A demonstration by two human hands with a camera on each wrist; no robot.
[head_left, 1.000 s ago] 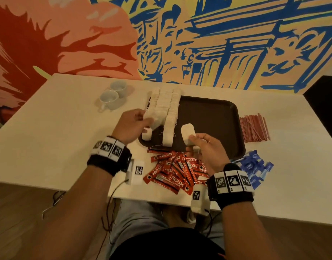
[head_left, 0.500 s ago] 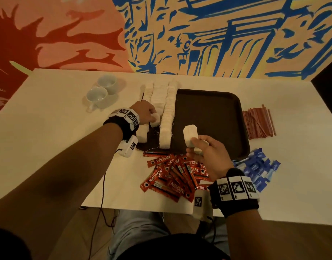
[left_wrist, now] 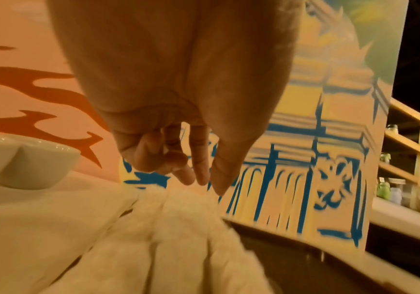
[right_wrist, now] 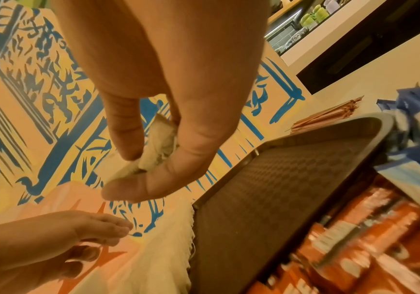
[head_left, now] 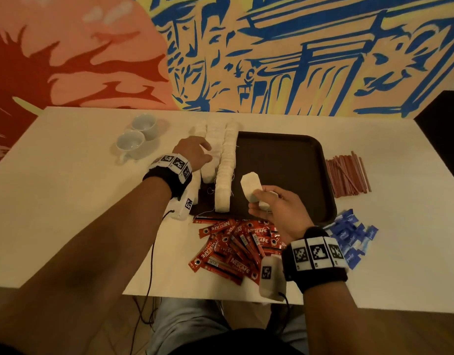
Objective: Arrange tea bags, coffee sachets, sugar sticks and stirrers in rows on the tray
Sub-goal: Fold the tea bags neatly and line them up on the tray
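Note:
A dark brown tray (head_left: 284, 160) lies on the white table. Rows of white tea bags (head_left: 224, 170) fill its left part. My left hand (head_left: 208, 152) rests on the left rows with relaxed fingers and holds nothing; the left wrist view shows its fingers (left_wrist: 201, 171) hanging just over the tea bags (left_wrist: 168, 238). My right hand (head_left: 259, 198) pinches one tea bag (head_left: 250, 184) over the tray's near side, right of the rows. The right wrist view shows thumb and fingers closed on that tea bag (right_wrist: 157, 147).
Red coffee sachets (head_left: 236, 247) lie heaped at the table's near edge. Blue sugar sachets (head_left: 351, 237) sit to their right. Red stirrers (head_left: 346, 175) lie beside the tray's right rim. Two white cups (head_left: 136, 137) stand at the back left. A painted wall rises behind the table.
My left hand has moved from the near end of the tea bag rows farther along them. The right hand has kept its tea bag in about the same place.

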